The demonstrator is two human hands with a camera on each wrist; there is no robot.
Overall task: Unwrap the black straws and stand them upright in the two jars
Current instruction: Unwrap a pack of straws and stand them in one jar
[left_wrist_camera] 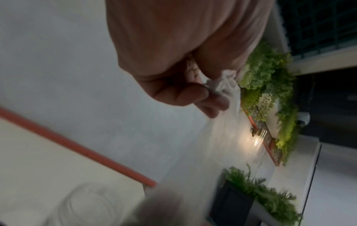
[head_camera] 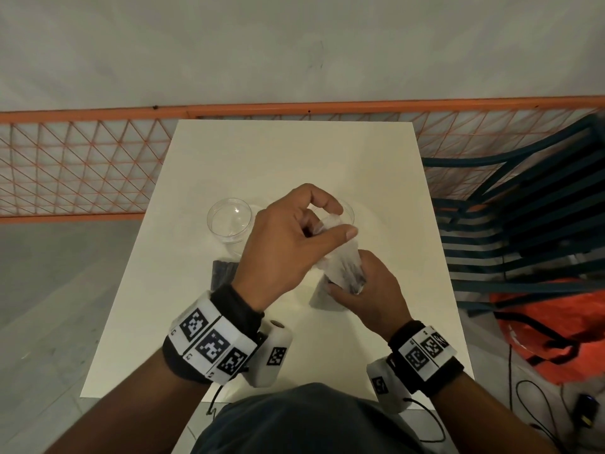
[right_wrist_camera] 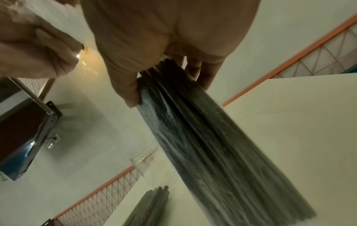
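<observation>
R hand (head_camera: 366,290) wraps round a bundle of black straws (right_wrist_camera: 203,137), thumb on one side, fingers on the other, clamped near the top end. The bundle stands tilted, lower end down on the white table (head_camera: 294,152), still inside its clear plastic wrapper (head_camera: 340,253).

L hand (head_camera: 288,237) is above the R, thumb + fingertips pinching the crumpled top of the wrapper; the index is arched over it. L wrist view confirms this: a white-ish twist of plastic between thumb and fingers, picture blurry.

Jar 1 (head_camera: 229,221), clear, open-topped, sits on the table to the left of my L hand, no straws in it. Jar 2 (head_camera: 348,213) is mostly hidden behind my L hand; only part of its rim shows, so I can't tell what's inside.

A 2nd bundle of black straws (head_camera: 224,273) lies flat on the table near jar 1, on my side of it, partly under my L wrist. Can't tell if it's wrapped.

Both wrists carry bands w/ black-and-white markers (head_camera: 212,345).

Surroundings: orange mesh fence (head_camera: 82,165) beyond the far table edge, dark slatted chair (head_camera: 523,224) to the right, an orange bag (head_camera: 550,329) on the floor below it. Green plants (left_wrist_camera: 270,91) on the wall in L wrist view.
</observation>
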